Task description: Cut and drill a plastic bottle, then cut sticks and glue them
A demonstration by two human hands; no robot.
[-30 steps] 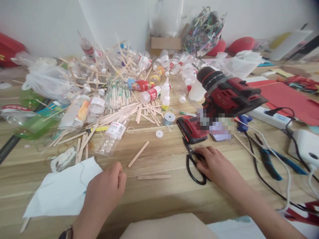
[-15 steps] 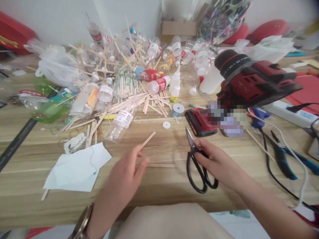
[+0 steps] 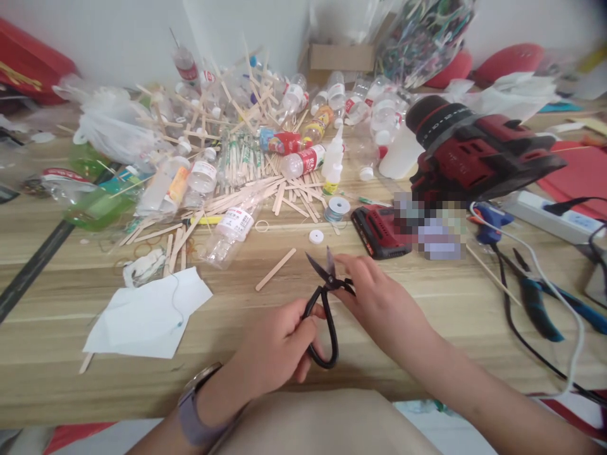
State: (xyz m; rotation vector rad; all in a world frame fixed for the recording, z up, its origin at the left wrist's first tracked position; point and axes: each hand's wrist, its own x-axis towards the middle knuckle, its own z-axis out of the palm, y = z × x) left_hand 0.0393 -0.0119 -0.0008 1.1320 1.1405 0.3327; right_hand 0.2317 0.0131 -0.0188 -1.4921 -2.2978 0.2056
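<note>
Black-handled scissors [image 3: 331, 281] are held over the front of the table, blades parted and pointing away from me. My left hand [image 3: 284, 341] is closed around one handle loop. My right hand [image 3: 379, 297] grips the other handle near the pivot, which it partly covers. Just beyond the scissors, to the left, a wooden craft stick [image 3: 275, 269] lies flat on the wood. A small white disc [image 3: 315, 236] rests past the blade tips, with a spool of thin wire [image 3: 337, 209] behind it.
A red cordless drill [image 3: 478, 151] stands at right, near a red battery [image 3: 379, 230], pliers [image 3: 540, 303] and a glue gun [image 3: 490, 221] with cables. Plastic bottles [image 3: 232, 230] and loose craft sticks crowd the back. White paper [image 3: 147, 316] lies at left.
The scissors have moved left and their blades have opened. My left hand has come down and right onto a handle. The stick under both hands is no longer visible.
</note>
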